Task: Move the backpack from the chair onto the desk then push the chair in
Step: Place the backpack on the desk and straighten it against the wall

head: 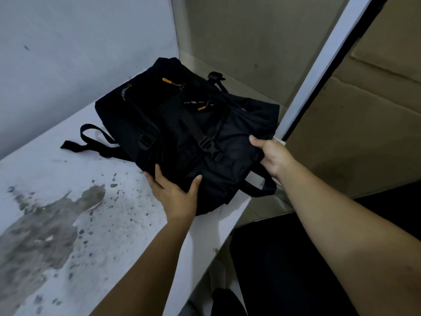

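A black backpack (182, 128) with orange zipper pulls lies flat on the white desk (68, 201), in the far corner by the walls. Its near end sticks slightly past the desk's front edge. My left hand (175, 192) grips the bag's near left corner, thumb on top. My right hand (271, 156) holds the bag's near right side, fingers tucked under the fabric. A loose strap trails off to the left of the bag. The dark chair (284, 258) sits low at the lower right, below the desk edge.
The desk top has a large worn, stained patch (45, 236) at the left front. Walls close the desk at the back and left. A white upright post (319, 71) and brown cardboard (369, 115) stand to the right.
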